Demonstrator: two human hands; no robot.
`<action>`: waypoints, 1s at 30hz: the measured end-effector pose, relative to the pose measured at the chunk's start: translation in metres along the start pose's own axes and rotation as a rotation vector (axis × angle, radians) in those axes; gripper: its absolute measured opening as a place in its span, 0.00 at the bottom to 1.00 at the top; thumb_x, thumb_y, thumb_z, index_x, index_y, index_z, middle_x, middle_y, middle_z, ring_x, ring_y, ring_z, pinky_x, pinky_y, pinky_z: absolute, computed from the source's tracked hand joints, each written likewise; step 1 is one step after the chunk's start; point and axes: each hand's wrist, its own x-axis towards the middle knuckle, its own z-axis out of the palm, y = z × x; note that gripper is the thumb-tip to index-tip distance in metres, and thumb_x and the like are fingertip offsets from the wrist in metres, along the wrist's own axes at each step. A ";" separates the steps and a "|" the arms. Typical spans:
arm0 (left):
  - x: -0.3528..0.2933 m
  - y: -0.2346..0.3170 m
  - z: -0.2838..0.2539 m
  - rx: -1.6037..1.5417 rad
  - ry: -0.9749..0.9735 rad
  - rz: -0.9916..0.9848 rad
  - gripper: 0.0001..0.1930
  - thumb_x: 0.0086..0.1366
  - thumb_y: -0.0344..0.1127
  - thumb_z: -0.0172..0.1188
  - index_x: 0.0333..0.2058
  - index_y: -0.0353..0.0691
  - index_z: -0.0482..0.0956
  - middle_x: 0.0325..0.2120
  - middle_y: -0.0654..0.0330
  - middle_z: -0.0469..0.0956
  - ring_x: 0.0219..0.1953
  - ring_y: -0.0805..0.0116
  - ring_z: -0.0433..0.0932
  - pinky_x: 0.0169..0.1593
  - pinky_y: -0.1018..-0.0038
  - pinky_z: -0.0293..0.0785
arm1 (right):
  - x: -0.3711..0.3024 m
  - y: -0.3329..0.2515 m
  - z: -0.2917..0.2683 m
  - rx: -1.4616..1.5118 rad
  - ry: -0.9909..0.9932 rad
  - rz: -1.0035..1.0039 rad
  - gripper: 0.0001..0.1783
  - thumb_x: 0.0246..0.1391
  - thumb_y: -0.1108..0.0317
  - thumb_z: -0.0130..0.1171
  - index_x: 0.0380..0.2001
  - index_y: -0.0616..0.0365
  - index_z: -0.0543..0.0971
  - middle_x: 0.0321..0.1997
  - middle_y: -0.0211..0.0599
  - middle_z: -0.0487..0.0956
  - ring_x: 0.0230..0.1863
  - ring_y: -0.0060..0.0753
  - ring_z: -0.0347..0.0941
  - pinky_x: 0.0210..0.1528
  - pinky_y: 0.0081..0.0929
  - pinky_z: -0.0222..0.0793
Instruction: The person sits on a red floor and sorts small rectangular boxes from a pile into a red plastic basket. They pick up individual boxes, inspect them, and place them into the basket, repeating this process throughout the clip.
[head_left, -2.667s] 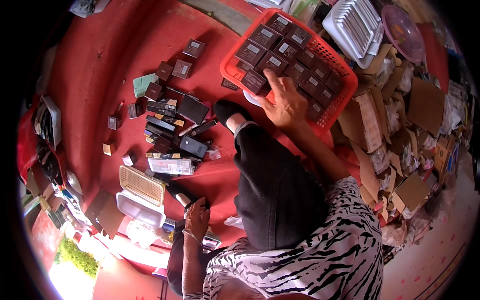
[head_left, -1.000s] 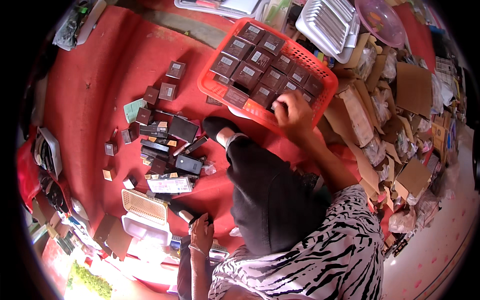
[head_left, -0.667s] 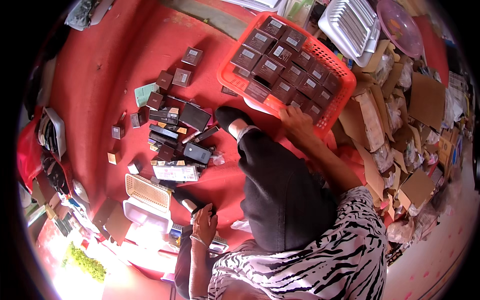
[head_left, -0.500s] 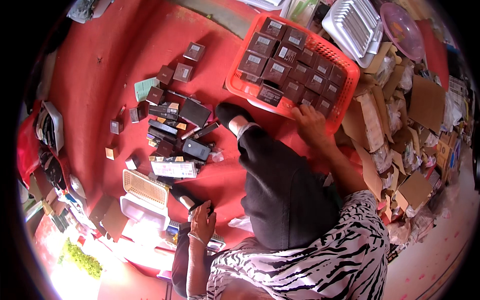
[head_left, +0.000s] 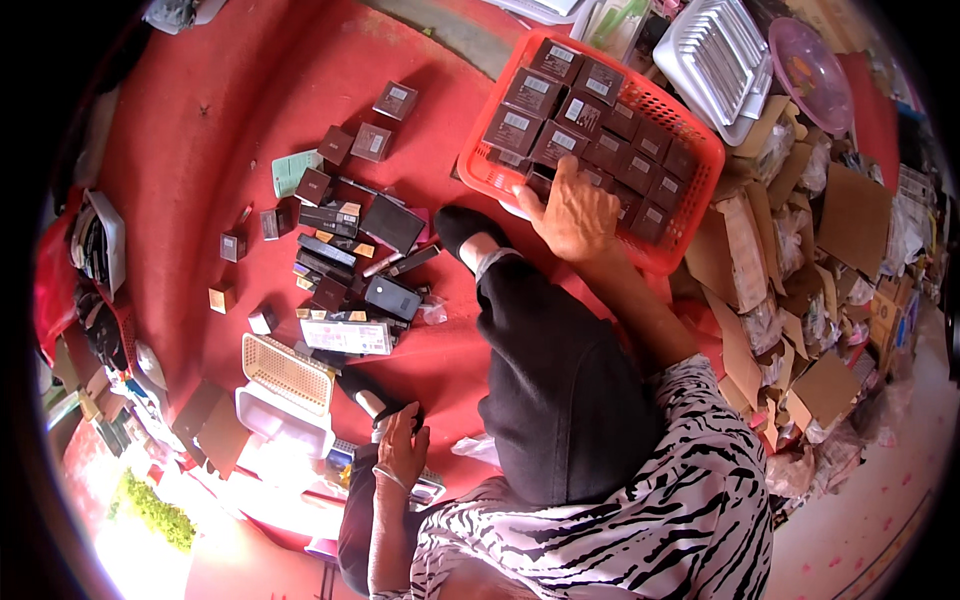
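Brown boxes (head_left: 583, 113) in the red basket (head_left: 655, 260), upper right, look light, stiff but crushable, best pinched by opposite sides; right hand (head_left: 580, 215) spread over them, grip unclear, left hand (head_left: 402, 452) loose, lower centre.

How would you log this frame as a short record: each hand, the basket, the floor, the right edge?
Right hand: at the near side of the red basket, fingers over dark boxes; grip unclear
Left hand: low, beside the left leg; nothing seen in it
Basket contents: dark boxes in rows
Floor: red, with loose boxes, beige basket
Right edge: torn cardboard, purple basin
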 end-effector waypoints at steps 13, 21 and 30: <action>0.003 -0.001 0.003 -0.002 0.007 0.004 0.20 0.56 0.27 0.55 0.49 0.36 0.67 0.41 0.50 0.72 0.40 0.57 0.75 0.43 0.68 0.72 | -0.016 0.044 0.014 0.326 0.312 -0.165 0.21 0.47 0.58 0.58 0.40 0.58 0.69 0.33 0.45 0.73 0.31 0.49 0.73 0.34 0.39 0.71; 0.002 -0.003 0.003 -0.030 0.014 0.001 0.20 0.56 0.26 0.56 0.49 0.34 0.67 0.40 0.49 0.72 0.40 0.57 0.75 0.43 0.68 0.73 | -0.021 0.029 0.018 0.348 0.248 -0.245 0.25 0.45 0.56 0.60 0.44 0.58 0.69 0.33 0.44 0.71 0.31 0.49 0.73 0.30 0.40 0.71; 0.001 -0.002 0.003 -0.034 0.011 -0.009 0.20 0.57 0.26 0.54 0.49 0.34 0.67 0.41 0.48 0.72 0.40 0.56 0.75 0.43 0.68 0.72 | -0.017 0.032 0.033 0.394 0.259 -0.317 0.28 0.44 0.54 0.62 0.45 0.58 0.69 0.28 0.41 0.73 0.26 0.45 0.73 0.24 0.34 0.70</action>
